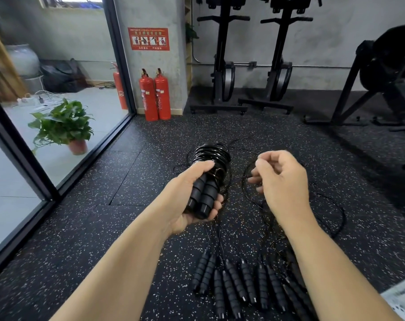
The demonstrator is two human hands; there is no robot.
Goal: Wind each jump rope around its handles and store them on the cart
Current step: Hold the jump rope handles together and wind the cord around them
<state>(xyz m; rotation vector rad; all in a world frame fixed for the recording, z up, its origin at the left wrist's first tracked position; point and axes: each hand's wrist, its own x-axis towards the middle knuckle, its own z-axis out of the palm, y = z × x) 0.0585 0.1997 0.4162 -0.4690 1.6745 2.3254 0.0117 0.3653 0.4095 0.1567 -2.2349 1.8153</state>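
- Jump rope (212,156) in progress is off the floor (127,181). Your left hand (185,205) grips its two foam handles (201,195) side by side, fingers curled round them, with glossy turns of cord stacked on their upper ends.
- Your right hand (282,181) pinches the thin loose cord (244,179) between thumb and forefinger, with the other fingers half curled. The rest of that cord trails down to the floor in slack loops.
- The turns sit high, close to the handle tips. The cord looks springy, so if you let the tension drop, I would expect them to slide off the ends.
- The slack lies among the cords of the unwound ropes (234,286), whose handles lie in a row on the floor below your hands, well apart from the glass-wall edge. A fast pull could snag one and drag it into a tangle.
- A sideways tug could twist the two handles apart in your grip and loosen the coil.
- A white perforated surface (400,300) shows at the lower right corner. I cannot tell whether it is the cart.
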